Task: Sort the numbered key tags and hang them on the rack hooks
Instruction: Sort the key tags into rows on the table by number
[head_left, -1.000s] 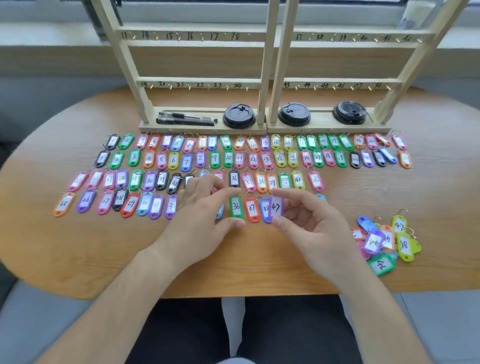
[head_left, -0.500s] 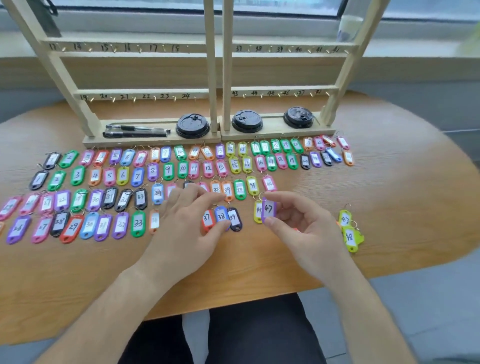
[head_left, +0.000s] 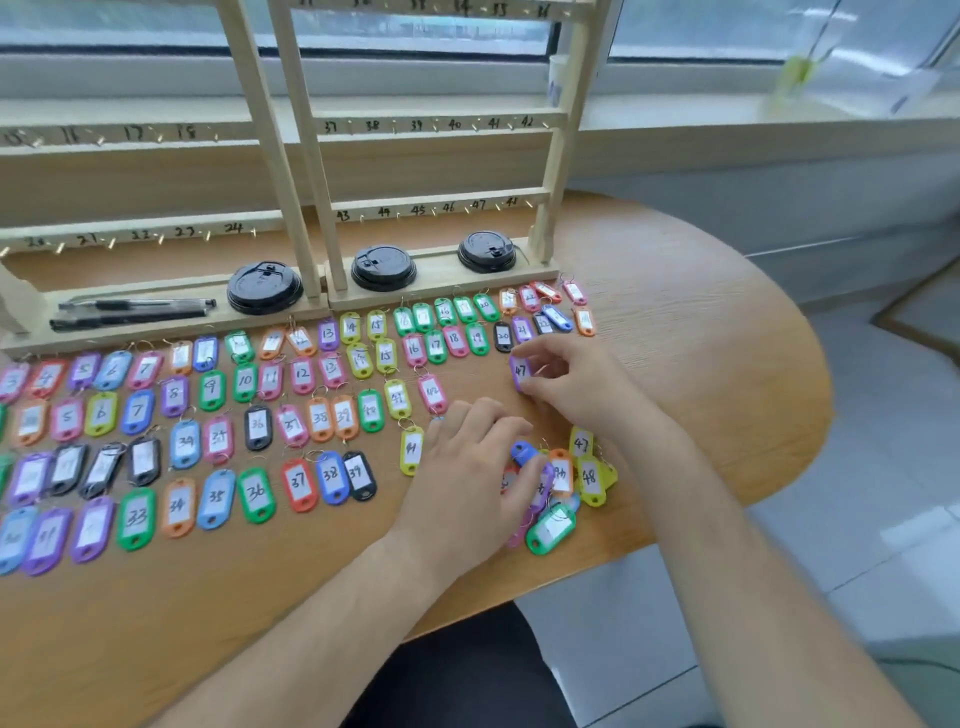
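Pinching purple tag 47 (head_left: 520, 371) in right hand (head_left: 571, 387), just right of the sorted rows (head_left: 244, 382) on the bench (head_left: 701, 364), in front of the rack (head_left: 441, 283). Resting left hand (head_left: 475, 467), fingers relaxed, against the loose tag pile (head_left: 589, 478) nearby.

A: What can we read on the rack (head_left: 439, 275)?
B: Upper right rail (head_left: 384, 117): 37–42. Lower right rail (head_left: 431, 205): 43–47, and we can't make out the last number. Lower left rail (head_left: 156, 234): 20–24.
A: And the tags?
B: We read 47 on the purple tag (head_left: 520, 371) pinched in the right hand (head_left: 571, 379). Near row: red tag (head_left: 299, 483) 37, blue tag (head_left: 331, 475) 38, black tag (head_left: 359, 475) 39. Yellow tag (head_left: 589, 478) in the pile: 48.
A: Far-left tags?
B: Blurred, so we skip them.
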